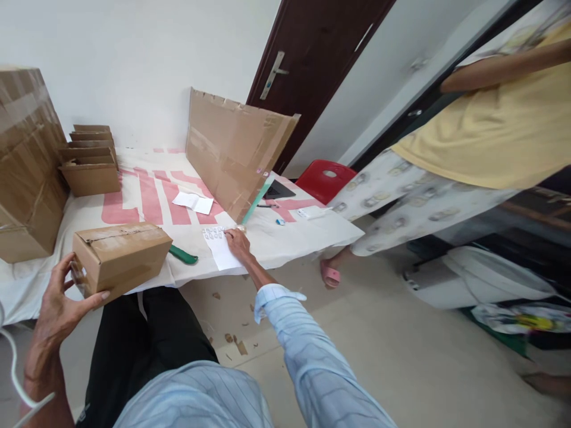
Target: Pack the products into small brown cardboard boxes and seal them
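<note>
At lower left of the frame, the left end of the carton (129, 261) is gripped by the left hand (62, 300), thumb and fingers spread wide around it. The carton's long axis is slanted gently up to the right, toward the paper sheet (223, 255) near centre. The sheet's right side is touched by the right hand (238, 245), its fingers curled; whether anything is pinched cannot be told. The carton is left nearer the left hand.
</note>
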`<state>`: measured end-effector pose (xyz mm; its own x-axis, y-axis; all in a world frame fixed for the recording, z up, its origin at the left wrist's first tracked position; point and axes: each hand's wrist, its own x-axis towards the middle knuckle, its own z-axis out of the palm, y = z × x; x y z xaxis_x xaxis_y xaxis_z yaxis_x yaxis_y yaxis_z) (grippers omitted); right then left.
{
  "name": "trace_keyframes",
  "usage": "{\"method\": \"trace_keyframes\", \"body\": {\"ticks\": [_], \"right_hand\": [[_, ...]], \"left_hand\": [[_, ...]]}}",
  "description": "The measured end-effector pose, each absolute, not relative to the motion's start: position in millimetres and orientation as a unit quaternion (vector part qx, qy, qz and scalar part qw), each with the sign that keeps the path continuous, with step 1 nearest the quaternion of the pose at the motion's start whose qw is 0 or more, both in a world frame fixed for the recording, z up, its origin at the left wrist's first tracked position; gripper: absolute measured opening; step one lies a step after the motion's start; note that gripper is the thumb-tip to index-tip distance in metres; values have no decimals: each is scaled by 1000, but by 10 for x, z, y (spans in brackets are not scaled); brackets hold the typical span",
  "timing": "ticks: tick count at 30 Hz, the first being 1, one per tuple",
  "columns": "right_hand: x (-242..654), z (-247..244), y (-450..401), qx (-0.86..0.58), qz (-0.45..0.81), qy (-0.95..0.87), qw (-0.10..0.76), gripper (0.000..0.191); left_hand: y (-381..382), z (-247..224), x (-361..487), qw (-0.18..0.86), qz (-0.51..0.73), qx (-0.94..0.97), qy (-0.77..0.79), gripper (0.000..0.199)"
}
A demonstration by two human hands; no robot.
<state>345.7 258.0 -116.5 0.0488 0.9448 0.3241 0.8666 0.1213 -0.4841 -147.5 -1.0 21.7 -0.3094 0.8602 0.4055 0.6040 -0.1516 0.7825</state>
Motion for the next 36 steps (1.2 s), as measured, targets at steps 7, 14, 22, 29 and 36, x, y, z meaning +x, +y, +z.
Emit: {"method": "trace_keyframes", "body": {"ticks": [7,14,22,29,36], "right_hand": [[3400,-1104,2582,-689,83,-668,270,30],[3359,-1014,2696,-726,113,-631,250,22],[3347,-1022,2650,-713,117,-629,285,23],[3414,-1063,2592,-699,117,-624,328,31],[3463,-1036,2508,-694,88,-600,388,30]], "left_hand": [[-14,218,-1476,125,497,572,640,114],[-29,226,-1454,130,501,572,637,104],[-40,192,-1496,161,513,561,629,108],[-92,138,-1554,230,542,532,608,103],[-102,-45,-1740,249,580,507,587,107]]}}
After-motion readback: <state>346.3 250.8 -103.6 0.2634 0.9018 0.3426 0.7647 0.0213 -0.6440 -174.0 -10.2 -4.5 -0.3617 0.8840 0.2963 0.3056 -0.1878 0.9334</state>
